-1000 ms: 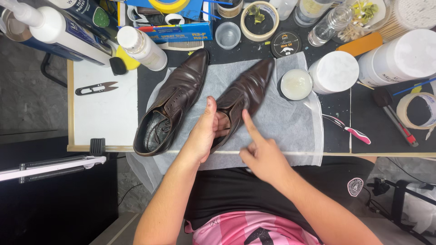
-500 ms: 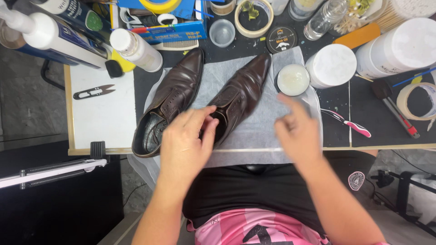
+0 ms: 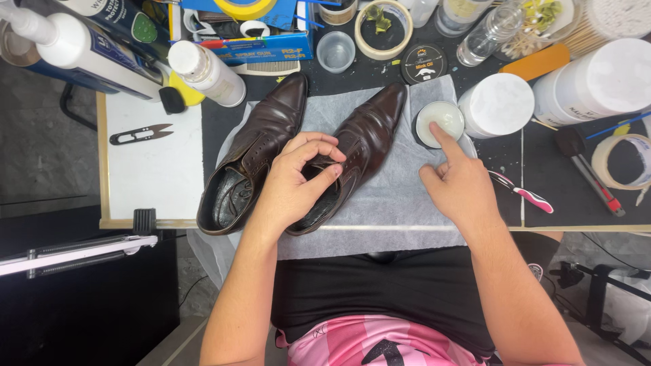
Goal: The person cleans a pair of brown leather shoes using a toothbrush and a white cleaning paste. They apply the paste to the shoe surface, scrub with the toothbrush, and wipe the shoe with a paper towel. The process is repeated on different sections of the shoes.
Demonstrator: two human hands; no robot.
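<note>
While the left hand (image 3: 295, 183) curls over the throat of the right-hand shoe (image 3: 356, 152), fingers bent and pinched around its laces or tongue (which of the two is hidden by the fingers), the right hand (image 3: 461, 186) has its index finger stretched out and its tip dipped into the open tin (image 3: 439, 122) of pale cream, the other fingers folded in. Both brown shoes lie side by side on a white cloth (image 3: 407, 196) spread on the surface, toes pointing away from the person; the other shoe (image 3: 254, 159) sits just left of the held one, untouched. A white tub (image 3: 498, 105) stands just beside the tin, and a black round lid (image 3: 424, 64) lies beyond the cloth's far edge. A small pair of snips (image 3: 141, 133) rests on a white board (image 3: 152, 176) well to the left, and a pink-and-white brush (image 3: 525, 192) lies near the right hand on the dark surface (image 3: 583, 203).
</note>
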